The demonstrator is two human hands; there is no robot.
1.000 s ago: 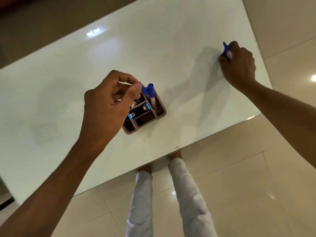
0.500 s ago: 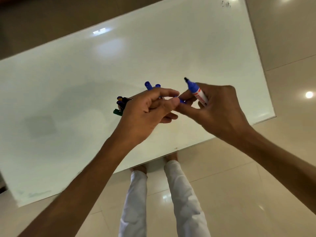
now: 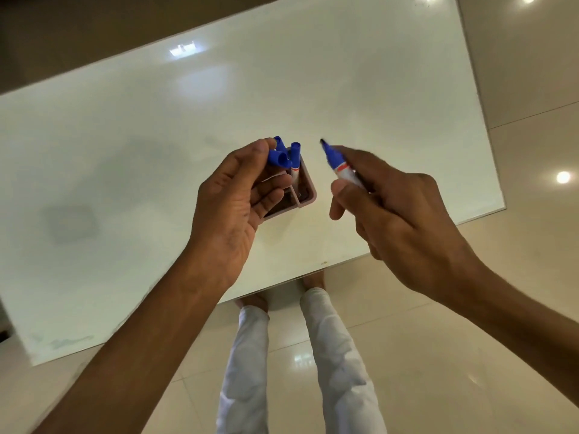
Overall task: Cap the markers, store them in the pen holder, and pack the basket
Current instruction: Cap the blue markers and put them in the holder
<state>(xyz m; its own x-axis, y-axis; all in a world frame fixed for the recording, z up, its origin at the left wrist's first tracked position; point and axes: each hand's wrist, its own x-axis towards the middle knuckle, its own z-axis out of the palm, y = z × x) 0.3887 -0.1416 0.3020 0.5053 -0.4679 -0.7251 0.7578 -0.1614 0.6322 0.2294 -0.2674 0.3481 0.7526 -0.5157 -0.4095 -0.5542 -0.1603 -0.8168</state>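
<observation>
Blue plastic shows in both hands. The left hand (image 3: pixel 233 195) pinches a loose blue cap (image 3: pixel 278 158) between thumb and fingertips, its open mouth turned toward the right hand; the other fingers curl loosely below it. The right hand (image 3: pixel 398 214) grips an uncapped marker (image 3: pixel 340 162) between thumb and fingers, with its dark tip pointing up and to the left, toward the cap. Cap and tip are apart, with a gap of white worktop (image 3: pixel 376 89) showing between them.

Under the left hand, partly hidden by its fingers, a pinkish-brown holder (image 3: pixel 305 195) stands on the worktop near the front edge. Its right compartments show, dark inside. One capped marker (image 3: pixel 295 158) stands upright in a rear compartment, blue cap on top, and a second blue cap end (image 3: pixel 278 140) peeps out just behind the left thumb; which compartment that one sits in I cannot tell. The rest of the holder is covered by the hand.

Below the worktop's front edge lie glossy beige floor tiles (image 3: pixel 438 355), the person's white trouser legs (image 3: pixel 338 355) and bare feet.
</observation>
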